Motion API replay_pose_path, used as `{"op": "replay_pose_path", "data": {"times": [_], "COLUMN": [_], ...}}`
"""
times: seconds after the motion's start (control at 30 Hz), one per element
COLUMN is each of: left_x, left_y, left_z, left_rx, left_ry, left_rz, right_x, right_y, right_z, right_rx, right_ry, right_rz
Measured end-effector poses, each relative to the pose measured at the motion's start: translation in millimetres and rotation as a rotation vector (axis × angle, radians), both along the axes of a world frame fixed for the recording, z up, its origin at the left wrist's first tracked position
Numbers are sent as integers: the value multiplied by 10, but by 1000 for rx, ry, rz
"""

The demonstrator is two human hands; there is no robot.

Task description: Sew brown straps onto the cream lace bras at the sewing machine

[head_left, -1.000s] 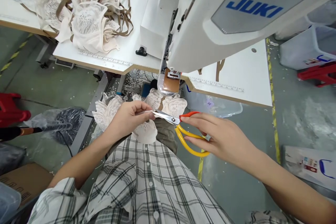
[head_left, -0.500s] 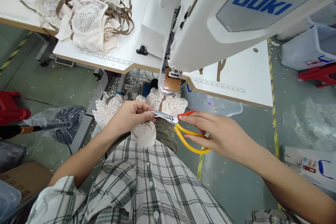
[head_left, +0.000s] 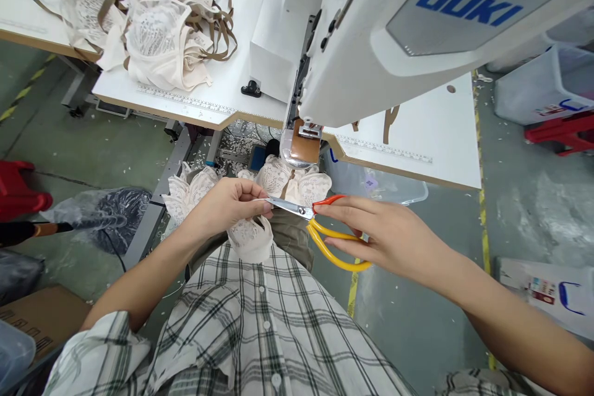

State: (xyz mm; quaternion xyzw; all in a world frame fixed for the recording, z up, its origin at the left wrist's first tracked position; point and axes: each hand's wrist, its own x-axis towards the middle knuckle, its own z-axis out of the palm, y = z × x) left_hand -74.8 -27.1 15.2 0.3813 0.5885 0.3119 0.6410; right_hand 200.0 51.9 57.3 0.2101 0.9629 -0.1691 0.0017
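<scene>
Thumb and fingers of my left hand pinch the edge of a cream lace bra, which hangs below the hand in front of my shirt. My right hand is closed round scissors with one yellow handle and one red handle. Their silver blades point left, and the tips reach my left fingertips at the fabric edge. Whether the blades are parted at the tips, I cannot tell. More cream lace lies beyond my hands, beneath the rounded end of the sewing machine arm.
A large white JUKI sewing machine overhangs the white worktable. Cream lace bras with brown straps are heaped at the table's left. Clear plastic bins and a red stool stand right; a plastic-wrapped bundle is left.
My left hand and the hanging bra have shifted slightly left. The scissors have moved a little left with them, and their tips remain at my left fingers.
</scene>
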Motion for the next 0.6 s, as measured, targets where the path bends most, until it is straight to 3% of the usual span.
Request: {"op": "replay_pose_path", "data": {"times": [0.6], "left_x": [-31], "left_y": [6], "left_z": [-48], "left_rx": [-12], "left_ry": [-29], "left_rz": [-18], "right_x": [-25], "right_y": [-3], "right_z": [-23], "right_rx": [-8], "right_ry": [19], "right_rz": [18]}}
